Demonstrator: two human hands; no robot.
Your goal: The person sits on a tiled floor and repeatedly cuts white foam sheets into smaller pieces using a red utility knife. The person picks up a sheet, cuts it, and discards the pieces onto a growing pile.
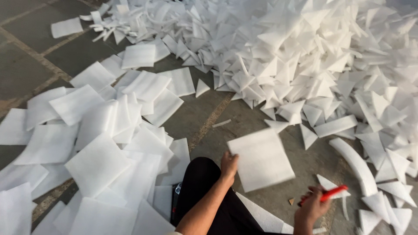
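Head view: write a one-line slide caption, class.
Left hand holds a foam sheet, right hand a red cutter, amid foam triangles.

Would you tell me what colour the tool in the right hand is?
The tool in the right hand is red, seen in the head view.

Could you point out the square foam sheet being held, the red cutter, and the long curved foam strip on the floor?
square foam sheet (261, 160), head view, middle of its flat face.
red cutter (334, 193), head view, middle of its red handle.
curved foam strip (355, 163), head view, middle of its upper side.
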